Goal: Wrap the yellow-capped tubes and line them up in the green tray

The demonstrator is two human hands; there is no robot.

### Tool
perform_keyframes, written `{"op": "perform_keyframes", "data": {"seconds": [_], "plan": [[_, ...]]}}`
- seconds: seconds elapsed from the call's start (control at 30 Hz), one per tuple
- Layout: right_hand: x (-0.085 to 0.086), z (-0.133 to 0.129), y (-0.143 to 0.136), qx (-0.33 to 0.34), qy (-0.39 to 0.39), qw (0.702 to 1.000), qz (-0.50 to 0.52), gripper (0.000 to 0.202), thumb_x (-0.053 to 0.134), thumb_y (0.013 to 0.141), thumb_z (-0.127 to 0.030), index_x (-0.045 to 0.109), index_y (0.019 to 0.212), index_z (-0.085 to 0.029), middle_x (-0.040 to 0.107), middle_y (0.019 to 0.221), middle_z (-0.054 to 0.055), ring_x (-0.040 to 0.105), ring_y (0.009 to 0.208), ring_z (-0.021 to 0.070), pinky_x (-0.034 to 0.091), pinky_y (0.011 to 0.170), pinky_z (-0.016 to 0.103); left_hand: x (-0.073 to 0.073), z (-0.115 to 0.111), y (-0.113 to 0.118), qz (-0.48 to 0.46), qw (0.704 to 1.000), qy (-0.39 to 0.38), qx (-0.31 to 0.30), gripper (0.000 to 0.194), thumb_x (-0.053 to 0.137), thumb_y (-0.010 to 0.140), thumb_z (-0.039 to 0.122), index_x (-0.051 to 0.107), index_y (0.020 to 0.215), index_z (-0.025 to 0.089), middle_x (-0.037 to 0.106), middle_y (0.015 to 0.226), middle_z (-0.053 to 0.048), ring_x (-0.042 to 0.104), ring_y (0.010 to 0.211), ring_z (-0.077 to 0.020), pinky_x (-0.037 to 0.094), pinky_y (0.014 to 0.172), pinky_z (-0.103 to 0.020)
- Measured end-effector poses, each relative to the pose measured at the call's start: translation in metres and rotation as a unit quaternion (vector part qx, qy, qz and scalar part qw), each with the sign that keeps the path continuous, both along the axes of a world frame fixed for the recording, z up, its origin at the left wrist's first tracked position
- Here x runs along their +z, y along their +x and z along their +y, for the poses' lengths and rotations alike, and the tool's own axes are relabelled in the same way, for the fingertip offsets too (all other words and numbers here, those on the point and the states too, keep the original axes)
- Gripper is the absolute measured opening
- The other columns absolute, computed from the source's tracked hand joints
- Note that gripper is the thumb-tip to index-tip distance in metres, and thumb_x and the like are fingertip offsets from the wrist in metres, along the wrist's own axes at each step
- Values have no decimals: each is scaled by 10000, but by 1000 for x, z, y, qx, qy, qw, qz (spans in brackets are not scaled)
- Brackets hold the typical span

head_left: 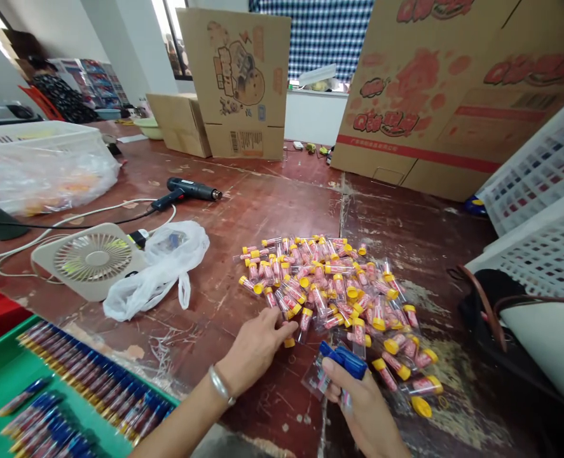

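Note:
My left hand (255, 346), with a silver bangle at the wrist, reaches to the near left edge of a pile of small clear tubes (320, 280) with yellow caps and pink contents. Its thumb and fingers are bent around a yellow-capped tube (288, 342), mostly hidden under them. My right hand (353, 391) is closed on blue pieces (343, 360) and some clear wrappers, just in front of the pile. At the lower left, a green tray (0, 372) holds rows of tubes with blue tops and yellow ends.
A small fan (93, 259), a white plastic bag (162, 267) and a heat gun (193, 191) with cables lie on the left. Cardboard boxes (243, 83) stand behind. White crates (539, 254) and a dark bag (486, 312) are right. A person (62, 92) sits far left.

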State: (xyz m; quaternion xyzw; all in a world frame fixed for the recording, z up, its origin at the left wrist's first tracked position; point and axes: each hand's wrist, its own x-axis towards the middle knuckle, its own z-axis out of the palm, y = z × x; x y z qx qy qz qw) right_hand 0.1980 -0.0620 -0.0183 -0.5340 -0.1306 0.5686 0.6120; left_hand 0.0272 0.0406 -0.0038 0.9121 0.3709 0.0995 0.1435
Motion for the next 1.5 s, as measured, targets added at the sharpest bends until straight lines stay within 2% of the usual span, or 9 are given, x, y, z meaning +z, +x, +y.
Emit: {"op": "perform_keyframes", "data": {"seconds": [0.07,0.17,0.33,0.4,0.57,0.7,1.0,1.3,1.5], "plan": [[1,1,4,-1,6,1000,-3,394,882,572,-353,524,629,-198,459,508,-69,375,478,105,325,473,247,-5,3,7,53,998,10,-16,266,443,948,221,611,1152,256,594,989,-85,579,857,-237,501,666,-313],[-2,3,6,4,24,1000,-17,400,856,624,-347,489,582,-193,422,505,-71,335,475,91,288,466,241,-10,-6,11,61,997,10,39,224,470,941,337,622,1061,222,583,943,-91,581,846,-259,511,683,-352],[-8,8,1,-17,36,999,-25,411,855,631,-344,476,580,-193,402,517,-77,313,479,86,263,456,237,-18,-28,-5,-102,983,-66,139,298,444,918,213,546,1194,262,574,1016,-67,607,835,-214,513,725,-333],[-7,12,-2,-17,43,999,-28,415,854,633,-347,474,573,-192,409,511,-74,321,478,87,257,450,235,-18,-36,-14,-237,940,-156,191,362,498,896,250,499,1258,266,609,1008,-51,626,822,-202,516,731,-316],[2,21,-13,-33,53,998,-6,427,870,605,-343,469,579,-197,397,502,-80,311,457,79,249,430,225,-8,-65,-29,-426,760,-430,236,282,694,781,396,681,983,199,708,928,-49,644,871,-214,517,760,-264],[7,25,-25,-26,55,998,29,439,881,593,-298,453,602,-201,361,522,-93,303,452,70,244,422,208,-3,-84,-31,-477,695,-479,245,317,761,720,404,729,964,204,705,858,-40,634,819,-202,524,742,-259],[17,25,-41,12,46,997,60,432,887,585,-286,466,595,-191,364,521,-90,322,456,70,283,429,197,-14,-88,-34,-539,688,-424,237,287,734,750,387,738,973,206,656,934,-53,611,874,-218,525,802,-301],[13,26,-49,75,85,993,-25,369,816,697,-340,490,605,-194,381,536,-77,327,486,88,302,460,221,-19,-87,-51,-508,731,-409,203,243,705,801,320,738,1026,234,631,940,-44,610,878,-195,494,743,-233],[4,26,-44,171,116,953,-222,262,817,681,-388,663,735,-184,535,609,-34,455,574,133,380,546,247,-20,-87,-53,-557,662,-453,216,349,759,762,273,674,1098,233,673,965,-53,633,924,-208,506,809,-270]]}}
